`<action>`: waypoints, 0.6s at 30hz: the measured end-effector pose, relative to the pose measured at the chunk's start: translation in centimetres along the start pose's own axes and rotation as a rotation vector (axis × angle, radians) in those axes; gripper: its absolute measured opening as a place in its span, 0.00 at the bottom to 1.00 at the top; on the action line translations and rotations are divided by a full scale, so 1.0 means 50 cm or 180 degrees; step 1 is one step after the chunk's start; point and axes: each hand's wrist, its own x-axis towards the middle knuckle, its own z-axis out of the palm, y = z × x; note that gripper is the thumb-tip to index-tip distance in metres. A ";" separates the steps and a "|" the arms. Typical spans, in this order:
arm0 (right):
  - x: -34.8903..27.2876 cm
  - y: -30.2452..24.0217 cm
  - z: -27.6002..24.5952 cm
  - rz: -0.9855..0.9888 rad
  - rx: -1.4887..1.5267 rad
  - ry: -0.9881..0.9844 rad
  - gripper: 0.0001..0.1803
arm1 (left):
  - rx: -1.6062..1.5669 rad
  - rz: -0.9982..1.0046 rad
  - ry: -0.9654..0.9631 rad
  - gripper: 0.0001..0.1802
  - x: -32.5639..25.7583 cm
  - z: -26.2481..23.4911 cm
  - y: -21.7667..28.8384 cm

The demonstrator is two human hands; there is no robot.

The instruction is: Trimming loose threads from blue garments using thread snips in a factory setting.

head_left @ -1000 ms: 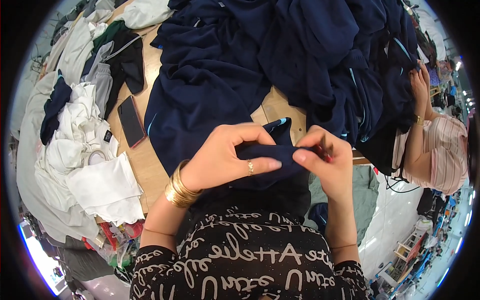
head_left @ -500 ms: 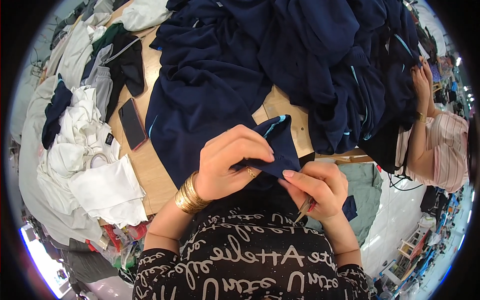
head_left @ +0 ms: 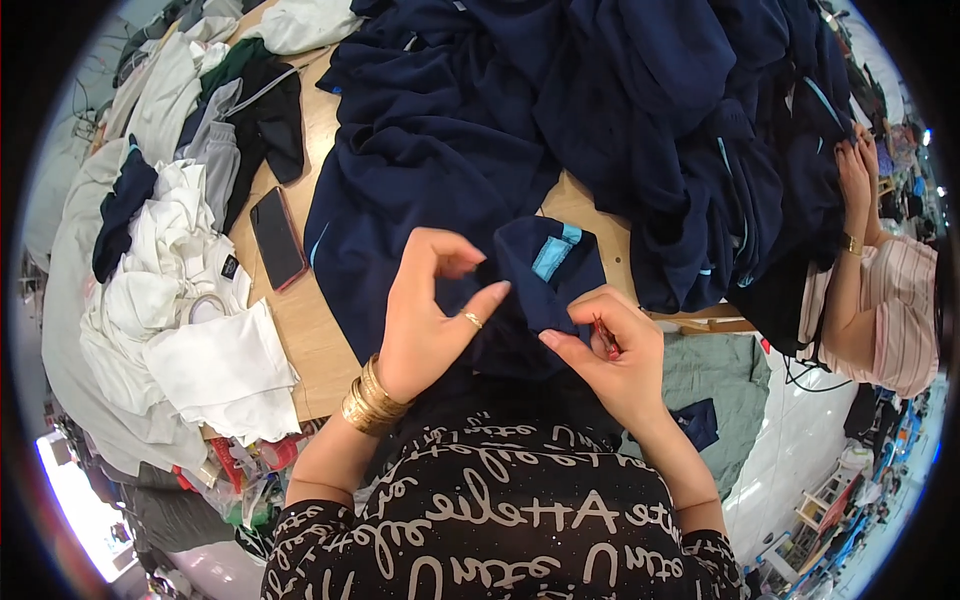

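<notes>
My right hand [head_left: 618, 352] pinches the edge of a navy garment [head_left: 410, 190] between thumb and forefinger. Tucked in the same hand is a small red-handled tool [head_left: 606, 338], mostly hidden by the fingers; it looks like thread snips. The held end of the cloth is folded up and shows a light-blue strip [head_left: 550, 257] on its inner side. Just left of that end, my left hand [head_left: 432, 310] is open, thumb and fingers apart, with nothing in it. The rest of the garment spreads away over the wooden table [head_left: 320, 365].
A phone [head_left: 277, 240] lies left of the garment. Beyond it are white cloths [head_left: 215, 375] with a tape roll [head_left: 207, 308], and grey and black clothes. More navy garments [head_left: 690, 200] heap at the far right, where another person's hands [head_left: 857, 180] touch them.
My left hand has let go of the cloth and moved left, its fingers spreading. The right hand has turned, still pinching, and the folded end now shows more light blue.
</notes>
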 end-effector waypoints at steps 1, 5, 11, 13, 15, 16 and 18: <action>0.000 0.001 0.003 -0.0005 0.0003 -0.0010 0.11 | -0.0234 -0.0479 -0.0069 0.10 -0.011 -0.005 -0.007; 0.003 -0.002 0.013 -0.0435 -0.0341 0.0222 0.12 | -0.1790 -0.1562 -0.1323 0.10 -0.029 -0.010 0.003; -0.002 -0.006 0.004 -0.1075 -0.1150 -0.0004 0.15 | -0.2179 -0.1593 -0.1063 0.07 -0.018 0.024 0.012; -0.003 -0.008 -0.001 -0.0916 -0.1140 -0.0006 0.13 | -0.2303 -0.1629 -0.1151 0.06 -0.015 0.027 0.016; -0.005 -0.016 -0.011 -0.0641 -0.0819 0.0028 0.12 | -0.2325 -0.1528 -0.0947 0.05 -0.015 0.029 0.027; -0.006 -0.020 -0.017 -0.0366 -0.0483 0.0063 0.11 | -0.2334 -0.1531 -0.0961 0.05 -0.013 0.030 0.030; -0.009 -0.025 -0.028 -0.0111 -0.0451 0.0178 0.10 | -0.2350 -0.1558 -0.0931 0.06 -0.012 0.031 0.034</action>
